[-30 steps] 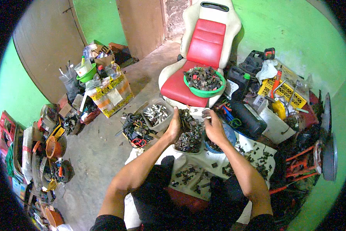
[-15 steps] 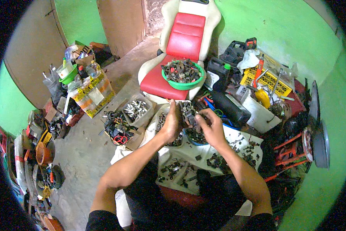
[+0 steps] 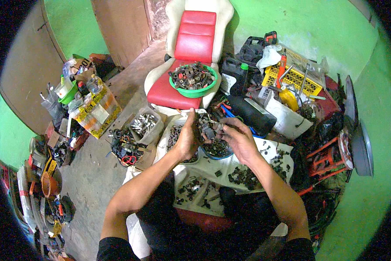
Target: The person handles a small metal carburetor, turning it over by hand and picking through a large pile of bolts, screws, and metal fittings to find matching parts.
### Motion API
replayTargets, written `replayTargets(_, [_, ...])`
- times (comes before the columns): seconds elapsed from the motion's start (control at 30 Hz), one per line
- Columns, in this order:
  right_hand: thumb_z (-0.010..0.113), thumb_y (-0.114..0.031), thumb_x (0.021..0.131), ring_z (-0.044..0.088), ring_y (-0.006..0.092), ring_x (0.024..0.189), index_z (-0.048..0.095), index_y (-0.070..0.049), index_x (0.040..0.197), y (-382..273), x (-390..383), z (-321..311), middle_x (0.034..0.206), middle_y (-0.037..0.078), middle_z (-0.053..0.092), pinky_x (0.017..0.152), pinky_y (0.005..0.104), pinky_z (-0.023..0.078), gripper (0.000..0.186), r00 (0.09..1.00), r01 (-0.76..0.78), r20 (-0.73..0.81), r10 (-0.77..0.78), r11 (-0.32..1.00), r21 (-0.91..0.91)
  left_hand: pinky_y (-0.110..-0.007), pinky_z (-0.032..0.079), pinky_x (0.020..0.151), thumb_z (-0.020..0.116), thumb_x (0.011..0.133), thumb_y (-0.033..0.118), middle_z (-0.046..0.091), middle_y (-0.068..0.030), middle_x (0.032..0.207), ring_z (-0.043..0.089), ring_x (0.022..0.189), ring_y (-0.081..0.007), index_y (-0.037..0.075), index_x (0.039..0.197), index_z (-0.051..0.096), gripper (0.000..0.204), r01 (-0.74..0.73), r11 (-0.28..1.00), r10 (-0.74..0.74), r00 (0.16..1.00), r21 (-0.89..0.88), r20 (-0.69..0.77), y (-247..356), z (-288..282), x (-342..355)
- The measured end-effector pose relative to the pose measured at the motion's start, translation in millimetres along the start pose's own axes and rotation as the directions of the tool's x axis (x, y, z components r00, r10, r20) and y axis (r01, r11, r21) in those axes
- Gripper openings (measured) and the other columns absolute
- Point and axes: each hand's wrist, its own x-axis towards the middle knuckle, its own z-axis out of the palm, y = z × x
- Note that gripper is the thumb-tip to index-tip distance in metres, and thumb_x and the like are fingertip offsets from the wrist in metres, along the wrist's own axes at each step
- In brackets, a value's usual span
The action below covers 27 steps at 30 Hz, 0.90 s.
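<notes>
My left hand (image 3: 187, 140), thumb up, and my right hand (image 3: 240, 138) hold a dark, greyish part (image 3: 209, 128) between them over the middle containers. Its shape is hard to make out. The fingertips of my right hand are bent onto its right side. Below are a pale tub (image 3: 175, 134) of small dark pieces and a blue basin (image 3: 216, 150) of similar parts, both partly hidden. A tub of silvery cylinders (image 3: 144, 125) stands to the left beside tangled cables (image 3: 123, 150). Loose dark fittings (image 3: 243, 177) lie on a white sheet (image 3: 268, 147).
Ahead, a red and white car seat (image 3: 194, 35) carries a green basin (image 3: 193, 90) of parts. At left are a taped box (image 3: 99, 114) and piled clutter (image 3: 56, 191). At right stand a yellow crate (image 3: 311, 87), black jugs (image 3: 232, 74) and an orange metal frame (image 3: 326, 152).
My hands have come together around the dark part, and my right fingers have shifted on it. The view has swung, so the seat and containers appear further left.
</notes>
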Motion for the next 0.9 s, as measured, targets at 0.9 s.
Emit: replayTargets(0.9, [0.06, -0.01, 0.084, 0.065, 0.0215, 0.073, 0.064, 0.001, 0.098, 120, 79, 32, 0.083, 0.014, 0.066, 0.062, 0.034, 0.049, 0.019, 0.994, 0.077, 0.032, -0.104, 0.461, -0.884, -0.037, 0.047, 0.084, 0.042, 0.086, 0.02, 0.057, -0.01, 0.107, 0.056, 0.097, -0.0205, 0.006, 0.128, 0.04, 0.045, -0.189, 0.971, 0.185, 0.982, 0.145, 0.043, 24, -88, -25])
